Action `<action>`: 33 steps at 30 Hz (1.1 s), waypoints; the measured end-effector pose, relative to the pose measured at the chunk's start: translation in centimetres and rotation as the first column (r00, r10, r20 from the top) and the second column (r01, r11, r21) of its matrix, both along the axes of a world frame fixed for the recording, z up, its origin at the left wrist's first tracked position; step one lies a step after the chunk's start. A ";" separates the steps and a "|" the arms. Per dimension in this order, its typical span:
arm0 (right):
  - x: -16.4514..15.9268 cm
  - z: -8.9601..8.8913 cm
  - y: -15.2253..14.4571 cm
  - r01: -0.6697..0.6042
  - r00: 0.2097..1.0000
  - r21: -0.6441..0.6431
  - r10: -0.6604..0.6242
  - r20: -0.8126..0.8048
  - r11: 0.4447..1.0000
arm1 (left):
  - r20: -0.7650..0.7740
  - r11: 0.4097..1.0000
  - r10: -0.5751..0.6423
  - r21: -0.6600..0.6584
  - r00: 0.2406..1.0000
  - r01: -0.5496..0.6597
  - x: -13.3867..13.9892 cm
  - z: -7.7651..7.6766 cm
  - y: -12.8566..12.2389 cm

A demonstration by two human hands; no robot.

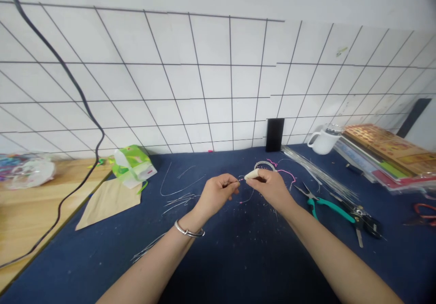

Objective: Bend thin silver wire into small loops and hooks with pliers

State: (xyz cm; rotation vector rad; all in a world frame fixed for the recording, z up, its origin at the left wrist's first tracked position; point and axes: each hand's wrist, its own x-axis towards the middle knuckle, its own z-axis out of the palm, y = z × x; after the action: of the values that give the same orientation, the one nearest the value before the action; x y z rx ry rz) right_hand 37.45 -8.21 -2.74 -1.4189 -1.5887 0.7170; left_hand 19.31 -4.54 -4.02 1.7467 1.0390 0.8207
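My left hand [215,192] is closed in a pinch on a thin wire with small pink beads [241,179]. Close to it on the right, my right hand [270,188] also pinches, and the short beaded piece spans the gap between the two. A cream finger cover [252,174] sits on one right fingertip. Just behind the right hand lies a pale hoop [265,162], partly hidden by it. A pink beaded strand [289,173] curves out to the right. Loose bent wires [180,199] lie left of my left hand.
Teal-handled pliers [335,209] and a dark-handled tool [359,213] lie at right, below a bundle of straight wires [320,173]. A white mug [322,142], stacked packets [391,149] and a black block [274,135] stand behind. At left are a green tissue pack [131,161] and brown paper [111,201].
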 end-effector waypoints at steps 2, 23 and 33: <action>0.1 0.1 0.1 -0.031 0.997 -0.040 0.028 -0.067 0.999 | -0.015 1.000 -0.010 0.002 1.000 0.010 0.0 0.2 -0.1; 1.5 1.9 0.0 -0.089 0.995 -0.066 0.087 -0.043 0.994 | 0.227 0.956 -0.054 -0.271 0.973 0.116 0.1 -0.2 0.1; 12.6 0.3 -7.7 0.234 0.589 -0.169 -0.002 0.808 0.957 | 0.185 0.958 -0.043 -0.270 0.982 0.093 -0.1 -1.3 0.6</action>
State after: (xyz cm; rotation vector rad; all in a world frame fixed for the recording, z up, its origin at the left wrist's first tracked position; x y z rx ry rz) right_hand 50.04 -15.92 -2.43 -2.2349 -2.0839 0.1602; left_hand 19.25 -3.97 -5.35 1.4364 0.9206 0.7331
